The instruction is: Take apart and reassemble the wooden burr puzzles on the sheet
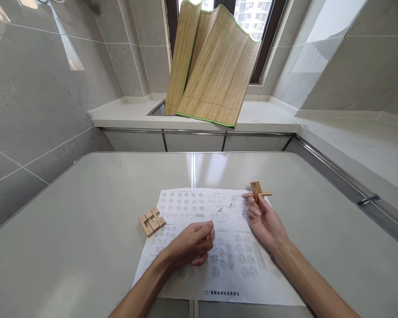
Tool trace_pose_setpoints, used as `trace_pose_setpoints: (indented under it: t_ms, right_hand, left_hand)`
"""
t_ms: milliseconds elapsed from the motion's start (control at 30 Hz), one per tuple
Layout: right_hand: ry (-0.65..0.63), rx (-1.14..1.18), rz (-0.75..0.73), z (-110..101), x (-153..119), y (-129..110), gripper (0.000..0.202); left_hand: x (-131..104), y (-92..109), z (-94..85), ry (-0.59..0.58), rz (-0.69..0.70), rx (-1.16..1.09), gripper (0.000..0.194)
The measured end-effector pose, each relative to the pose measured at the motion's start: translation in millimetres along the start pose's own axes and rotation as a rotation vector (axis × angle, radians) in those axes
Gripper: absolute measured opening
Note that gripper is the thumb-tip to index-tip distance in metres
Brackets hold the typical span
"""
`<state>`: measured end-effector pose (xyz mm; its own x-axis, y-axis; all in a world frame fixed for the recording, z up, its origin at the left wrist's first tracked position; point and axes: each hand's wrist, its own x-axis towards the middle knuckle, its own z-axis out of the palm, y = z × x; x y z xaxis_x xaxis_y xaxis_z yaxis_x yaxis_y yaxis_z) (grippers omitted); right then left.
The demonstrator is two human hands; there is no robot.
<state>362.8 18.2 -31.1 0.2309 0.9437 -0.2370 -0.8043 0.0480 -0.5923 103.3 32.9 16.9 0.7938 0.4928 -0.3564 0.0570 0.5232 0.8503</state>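
Observation:
My right hand (265,221) pinches a small wooden piece (256,187) with a dark mark on its flat top and a thin round stick running crosswise through or against it; I cannot tell which. It is held over the upper right corner of a printed paper sheet (225,282). My left hand (195,243) hovers over or rests on the middle of the sheet, fingers curled and thumb against the forefinger. Whether anything is inside that curl is hidden. Left of it, several notched wooden blocks (151,221) sit side by side at the sheet's left edge.
The sheet lies on a pale table (69,229) with a seam down its middle. Beyond the far edge, a white counter (268,115) holds a folded bamboo mat (219,66) leaning at the window. Grey tiled walls (46,88) stand on both sides.

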Motion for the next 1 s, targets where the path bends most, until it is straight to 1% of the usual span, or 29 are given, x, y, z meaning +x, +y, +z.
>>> trace_pose_setpoints:
  t_ms: [100, 200, 233, 300, 400, 433, 467, 533, 567, 600, 633, 667, 733, 800, 867, 1000]
  right_hand:
    - [-0.025, -0.097, 0.014, 9, -7, 7, 0.023]
    - [-0.096, -0.298, 0.046, 19, -19, 17, 0.027]
    - [-0.137, -0.368, 0.07, 22, -23, 21, 0.029]
    - [-0.217, -0.466, 0.107, 26, -30, 26, 0.031]
    - [-0.288, -0.565, 0.12, 30, -36, 28, 0.034]
    - [-0.296, -0.586, 0.119, 31, -37, 28, 0.035]
    - [-0.299, -0.601, 0.119, 32, -38, 27, 0.036]
    - [-0.3, -0.626, 0.12, 34, -40, 26, 0.037]
    - [-0.301, -0.638, 0.121, 36, -40, 25, 0.038]
    - [-0.301, -0.65, 0.123, 37, -41, 25, 0.038]
    - [-0.302, -0.662, 0.126, 38, -42, 24, 0.039]
    - [-0.303, -0.672, 0.126, 38, -42, 24, 0.039]
    - [-0.306, -0.688, 0.126, 39, -43, 25, 0.04]
    - [-0.311, -0.699, 0.121, 38, -43, 25, 0.041]
    - [-0.317, -0.708, 0.114, 37, -42, 26, 0.041]
    - [-0.321, -0.71, 0.106, 34, -41, 28, 0.042]
  left_hand:
    - [-1, 0, 2.7, -0.021, 0.014, 0.028, 0.051]
    - [-6, 0, 6.6, -0.029, 0.036, 0.086, 0.05]
    - [-9, 0, 7.1, -0.007, 0.048, 0.122, 0.05]
    - [-20, 1, 5.5, 0.081, 0.082, 0.2, 0.051]
    - [-43, 2, -4.9, 0.294, 0.174, 0.27, 0.05]
    - [-51, 3, -10.3, 0.395, 0.226, 0.272, 0.052]
    - [-59, 3, -16.3, 0.524, 0.281, 0.301, 0.053]
    - [-72, 2, -29.3, 0.855, 0.361, 0.471, 0.049]
    - [-77, 0, -36.1, 0.995, 0.372, 0.597, 0.044]
    - [-81, -2, -42.7, 1.09, 0.365, 0.736, 0.04]
    - [-84, -6, -49.1, 1.131, 0.354, 0.866, 0.039]
    - [-87, -10, -55.1, 1.156, 0.353, 0.964, 0.043]
    - [-88, -18, -65.3, 1.186, 0.341, 1.107, 0.058]
    - [-88, -25, -72.2, 1.181, 0.31, 1.186, 0.065]
    - [-85, -28, -75.6, 1.177, 0.28, 1.201, 0.065]
    - [-82, -30, -75.6, 1.188, 0.265, 1.125, 0.06]
